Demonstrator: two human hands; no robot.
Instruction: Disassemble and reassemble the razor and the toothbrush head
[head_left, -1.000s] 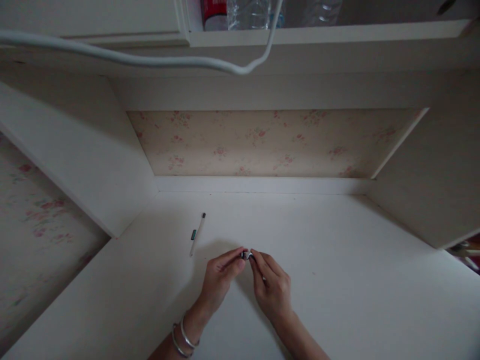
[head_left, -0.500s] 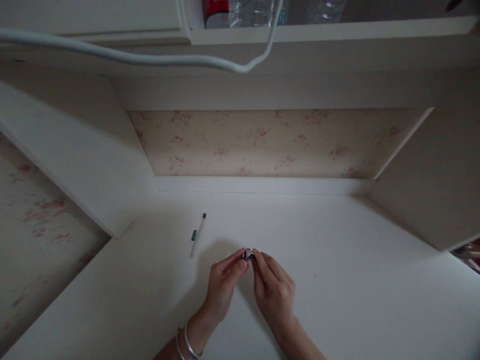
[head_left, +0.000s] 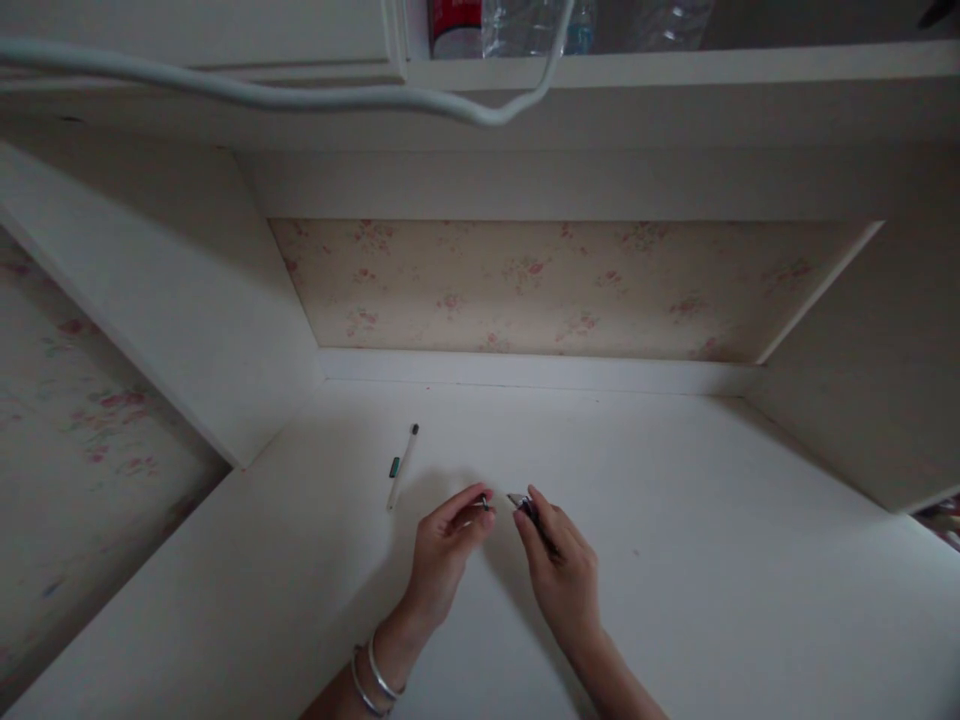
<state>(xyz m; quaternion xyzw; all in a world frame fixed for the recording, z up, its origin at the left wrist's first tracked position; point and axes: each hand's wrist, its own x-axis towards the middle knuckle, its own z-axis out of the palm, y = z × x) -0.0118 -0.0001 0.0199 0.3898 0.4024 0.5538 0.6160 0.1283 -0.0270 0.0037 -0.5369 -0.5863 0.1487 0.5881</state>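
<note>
In this step, the left hand [head_left: 441,555] pinches narrowly a small dark piece [head_left: 484,503], apart from the small pointed object [head_left: 528,508] which the right hand [head_left: 566,568] grips — the next move seems to need steadiness.

Small dark piece [head_left: 485,502] near a dark tool [head_left: 529,509] (pointed end leftward), both in fingers [head_left: 466,494].

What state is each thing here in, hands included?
Left hand: pinching small dark piece
Right hand: gripping dark pointed object
Thin white stick: lying on tabletop
Green-and-black piece: lying beside the stick
Bracelets: worn on left wrist
White cable: curved
</note>
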